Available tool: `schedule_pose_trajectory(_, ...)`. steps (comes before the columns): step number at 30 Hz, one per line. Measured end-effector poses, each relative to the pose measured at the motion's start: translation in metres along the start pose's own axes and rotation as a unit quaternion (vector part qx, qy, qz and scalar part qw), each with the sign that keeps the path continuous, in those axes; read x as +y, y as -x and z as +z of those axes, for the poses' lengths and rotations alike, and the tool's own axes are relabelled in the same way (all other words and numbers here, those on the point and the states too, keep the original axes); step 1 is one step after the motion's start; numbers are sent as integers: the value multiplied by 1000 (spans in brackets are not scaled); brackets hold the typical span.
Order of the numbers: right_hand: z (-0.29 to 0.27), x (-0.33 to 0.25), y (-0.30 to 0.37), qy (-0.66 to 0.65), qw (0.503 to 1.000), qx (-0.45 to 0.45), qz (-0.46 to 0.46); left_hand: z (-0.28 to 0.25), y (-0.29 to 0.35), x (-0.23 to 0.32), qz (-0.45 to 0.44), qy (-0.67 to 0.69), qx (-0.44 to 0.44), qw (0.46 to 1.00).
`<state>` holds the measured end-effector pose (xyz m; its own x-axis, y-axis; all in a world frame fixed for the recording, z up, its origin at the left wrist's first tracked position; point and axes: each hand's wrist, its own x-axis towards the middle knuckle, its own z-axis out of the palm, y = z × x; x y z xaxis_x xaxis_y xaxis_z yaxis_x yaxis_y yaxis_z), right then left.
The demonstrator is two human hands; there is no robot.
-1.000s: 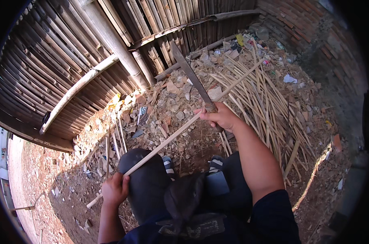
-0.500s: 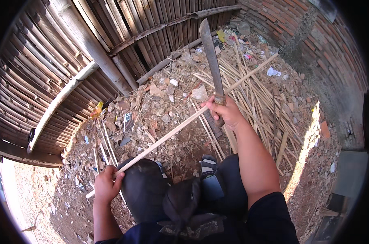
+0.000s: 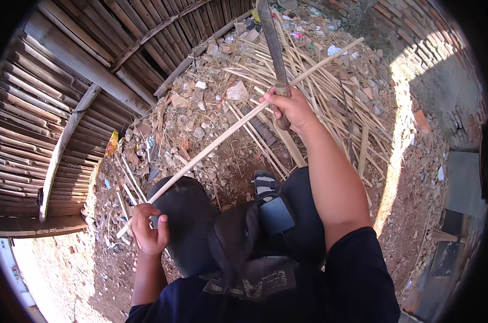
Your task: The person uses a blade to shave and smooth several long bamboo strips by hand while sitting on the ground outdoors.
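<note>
A long pale bamboo strip (image 3: 222,137) slants from lower left to upper right, crossing above my left knee. My right hand (image 3: 291,110) grips the wooden handle of a machete (image 3: 273,51), its dark blade pointing up and away. The same hand steadies the strip where it crosses the handle, index finger and thumb at the strip. Near the strip's lower end is my left hand (image 3: 150,229), its fingers curled at the strip and its thumb standing away from it. Part of the strip is hidden behind those fingers.
Many cut strips (image 3: 330,113) lie piled ahead and to the right, on ground strewn with stones and litter. A bamboo-slat wall (image 3: 50,129) rises at the left, a brick wall (image 3: 443,59) at the right. A dark phone-like rectangle (image 3: 277,215) lies on my right thigh.
My left thumb has lifted off the strip, and that hand's grip looks looser. My right hand keeps hold of the machete and strip. The whole view has shifted slightly.
</note>
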<state>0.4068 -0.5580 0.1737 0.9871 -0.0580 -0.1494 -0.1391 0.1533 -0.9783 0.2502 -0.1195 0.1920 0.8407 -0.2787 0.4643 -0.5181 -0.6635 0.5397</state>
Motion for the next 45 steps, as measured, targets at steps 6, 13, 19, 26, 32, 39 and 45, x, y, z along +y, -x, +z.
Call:
schedule_pose_trajectory(6, 2, 7, -4, -18, 1000, -1, 7, 54, -60, 74, -84, 214, -305, 924)
schedule_pose_trajectory(13, -2, 26, -1, -1, 999, -14, 47, 123, -76, 116, -26, 200, -605, 770)
schedule_pose_trajectory(19, 1, 40, -8, -19, 998, -9, 64, 131, -67, 102, -67, 298, -623, 720)
schedule_pose_trajectory(26, 4, 43, -6, -100, 990, -45, 91, 134, -69, 131, -28, 296, -645, 704)
schedule_pose_trajectory(32, -6, 36, -12, -74, 993, -57, 66, 112, -68, 148, -31, 208, -531, 821)
schedule_pose_trajectory(39, 4, 17, 2, -117, 991, -64, 29, 19, -25, 106, 20, -264, 77, 961)
schedule_pose_trajectory(45, 3, 1, 10, -143, 988, -61, 8, -30, 19, 77, -212, -193, -102, 953)
